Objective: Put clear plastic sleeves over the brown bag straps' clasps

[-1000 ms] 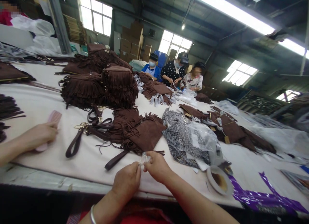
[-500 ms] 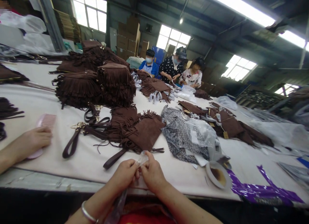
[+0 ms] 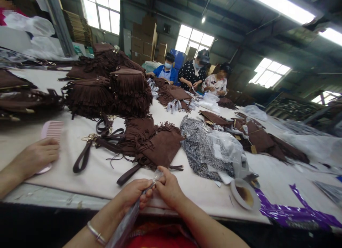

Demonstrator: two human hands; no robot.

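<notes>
In front of my body, at the table edge, my left hand [image 3: 137, 194] is closed around a long strip of clear, greyish plastic [image 3: 125, 219], which trails down over my wrist toward my lap. My right hand [image 3: 169, 189] pinches the upper end of the same strip, its thumb and fingers close against my left fingertips. What lies inside the plastic, if anything, I cannot make out. Just beyond my hands lies a brown fringed suede bag [image 3: 164, 146], with a dark wrist strap [image 3: 128, 175] reaching toward my left hand.
At left, another person's hand [image 3: 40, 155] holds a pink comb [image 3: 55, 129]. Stacked fringed bags [image 3: 130, 86] stand behind looped straps [image 3: 83, 157]. To the right are a black-and-white fabric bundle [image 3: 196, 151], a bowl of brown liquid [image 3: 244, 194] and purple packaging [image 3: 296, 212]. Several people work farther back.
More of the plastic strip shows below my left hand, whose lower fingers have loosened slightly. Dark bags have come into view at the left, behind the comb. The view has shifted slightly.
</notes>
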